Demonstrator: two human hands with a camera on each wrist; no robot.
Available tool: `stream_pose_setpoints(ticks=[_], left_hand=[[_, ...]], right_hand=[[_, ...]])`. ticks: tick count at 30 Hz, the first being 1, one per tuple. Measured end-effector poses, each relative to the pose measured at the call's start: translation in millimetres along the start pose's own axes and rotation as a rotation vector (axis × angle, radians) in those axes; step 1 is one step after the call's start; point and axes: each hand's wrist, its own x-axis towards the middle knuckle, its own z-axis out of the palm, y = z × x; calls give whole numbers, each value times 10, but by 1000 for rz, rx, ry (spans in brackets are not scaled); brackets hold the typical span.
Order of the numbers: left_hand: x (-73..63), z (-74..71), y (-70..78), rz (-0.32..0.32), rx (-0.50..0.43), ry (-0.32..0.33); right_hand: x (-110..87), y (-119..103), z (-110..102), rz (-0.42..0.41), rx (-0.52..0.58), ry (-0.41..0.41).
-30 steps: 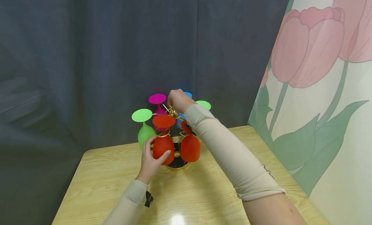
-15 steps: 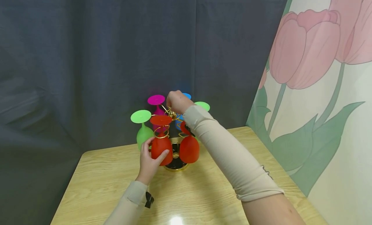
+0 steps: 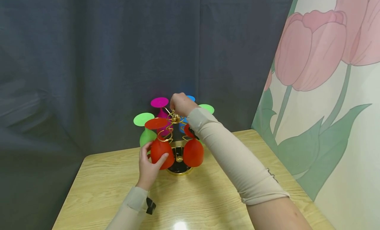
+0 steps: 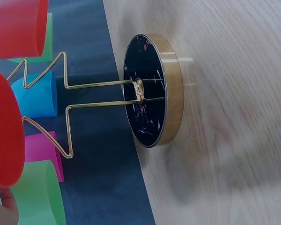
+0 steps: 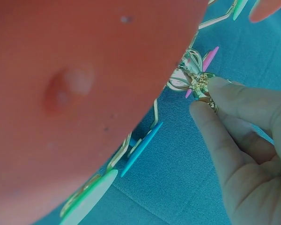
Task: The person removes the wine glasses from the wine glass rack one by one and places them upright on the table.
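My left hand (image 3: 147, 170) grips the bowl of a red plastic goblet (image 3: 161, 155) at the rack's front left. This goblet hangs foot up, slightly tilted, its stem by a gold wire loop (image 3: 164, 138); whether the stem is inside the loop is hard to tell. With thumb and fingertips, my right hand (image 5: 248, 126) pinches the gold ornament (image 5: 200, 86) atop the gold wire rack (image 4: 98, 103). A second red goblet (image 3: 193, 153) hangs beside the first. The rack's round black base (image 4: 145, 119) with a gold rim stands on the table.
Green (image 3: 147, 136), magenta (image 3: 159, 102) and blue (image 3: 191, 98) goblets hang upside down around the rack. The wooden table (image 3: 112, 190) meets a dark curtain (image 3: 118, 58) behind. A tulip-painted wall (image 3: 335, 124) stands at the right.
My left hand and the front-left red goblet have shifted left, and the goblet's foot now leans left over the green one. My right hand stays on the ornament; the head view has shifted slightly.
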Motion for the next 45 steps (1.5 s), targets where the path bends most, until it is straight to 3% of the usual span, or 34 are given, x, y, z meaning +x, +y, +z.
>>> stream_pose_setpoints(ticks=[5,17,26,37,40,45], left_hand=[[-76,-57,-24,-13,-24,22],[-254,-123,-113,-64,-73,4],[-389,-131,-159,-64,-30,-28],[-590,-137,-272,108,57,-65],[-609,-130,-285,193,132,-71],[-589,-130,-302,385,258,-68]], right_hand=[[-1,-11,-1,-14,4,1],[-28,2,-31,0,24,-11],[-36,11,-59,7,4,4],[-59,-12,-49,18,-4,-5],[-68,-12,-60,15,-3,1],[-68,8,-56,11,-12,3]])
